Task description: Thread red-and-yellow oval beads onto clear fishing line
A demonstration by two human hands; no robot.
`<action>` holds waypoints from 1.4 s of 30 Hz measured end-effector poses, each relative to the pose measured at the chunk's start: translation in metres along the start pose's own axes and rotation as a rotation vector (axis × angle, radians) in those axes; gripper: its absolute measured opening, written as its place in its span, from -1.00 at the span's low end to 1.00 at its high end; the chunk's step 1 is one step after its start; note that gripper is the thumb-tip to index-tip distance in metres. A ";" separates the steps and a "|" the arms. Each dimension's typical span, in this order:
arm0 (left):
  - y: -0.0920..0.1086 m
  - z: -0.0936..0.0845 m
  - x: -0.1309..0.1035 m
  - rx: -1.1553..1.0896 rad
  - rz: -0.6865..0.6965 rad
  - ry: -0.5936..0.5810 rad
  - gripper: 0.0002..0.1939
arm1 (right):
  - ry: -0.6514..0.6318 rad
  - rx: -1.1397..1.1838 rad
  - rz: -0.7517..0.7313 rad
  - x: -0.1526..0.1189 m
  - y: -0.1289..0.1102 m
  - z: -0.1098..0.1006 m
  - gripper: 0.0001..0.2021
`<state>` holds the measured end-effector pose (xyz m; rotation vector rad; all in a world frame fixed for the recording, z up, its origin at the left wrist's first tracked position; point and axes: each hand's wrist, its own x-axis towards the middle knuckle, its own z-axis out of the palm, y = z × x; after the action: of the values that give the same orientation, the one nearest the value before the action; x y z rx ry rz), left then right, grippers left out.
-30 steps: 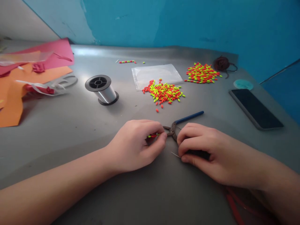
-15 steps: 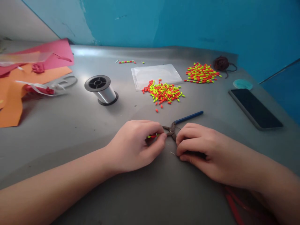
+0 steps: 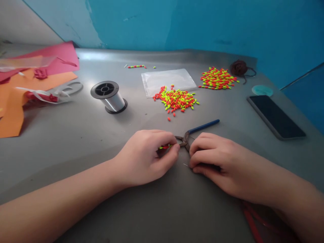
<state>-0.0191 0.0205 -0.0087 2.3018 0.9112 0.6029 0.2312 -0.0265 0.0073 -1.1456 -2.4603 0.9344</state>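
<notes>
My left hand (image 3: 149, 158) is closed, thumb and forefinger pinched on a short string of red and yellow-green beads (image 3: 165, 146), mostly hidden in the palm. Just right of those fingertips lie pliers (image 3: 186, 137), jaws toward my left hand and one blue handle pointing to the back right. Their other handle runs out of sight by my right hand (image 3: 215, 160). That hand is closed too, its fingertips together near the table. A thin pale strand (image 3: 186, 165) sticks out at the fingertips; the rest of it is hidden.
Beyond my hands are a loose bead pile (image 3: 178, 99), a white plastic bag (image 3: 168, 79) and another bead pile (image 3: 217, 78). A spool of clear line (image 3: 112, 98) stands left, near coloured paper (image 3: 12, 118). A phone (image 3: 275, 116) and dark yarn (image 3: 238, 68) lie right.
Almost nothing differs. My right hand has shifted very slightly left; my left hand keeps its pinch on the bead string.
</notes>
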 end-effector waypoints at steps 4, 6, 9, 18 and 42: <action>0.000 0.000 -0.001 0.005 0.004 -0.002 -0.81 | 0.011 -0.006 -0.004 -0.001 0.000 0.000 -0.77; 0.000 0.000 -0.001 0.006 0.005 -0.005 -0.81 | 0.011 -0.011 -0.008 -0.002 -0.001 -0.001 -0.78; -0.001 0.000 -0.001 0.006 0.006 -0.012 -0.80 | 0.015 -0.007 -0.007 -0.001 -0.003 -0.003 -0.81; 0.004 -0.002 -0.005 -0.093 0.048 -0.053 -0.83 | 0.502 -0.135 -0.176 0.005 -0.009 0.005 -0.75; 0.018 -0.013 -0.005 -0.638 -0.200 -0.245 -0.75 | 0.597 -0.166 -0.214 0.003 -0.014 0.004 -0.72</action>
<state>-0.0214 0.0108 0.0117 1.6464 0.6920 0.4319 0.2189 -0.0330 0.0135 -0.9990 -2.1267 0.2708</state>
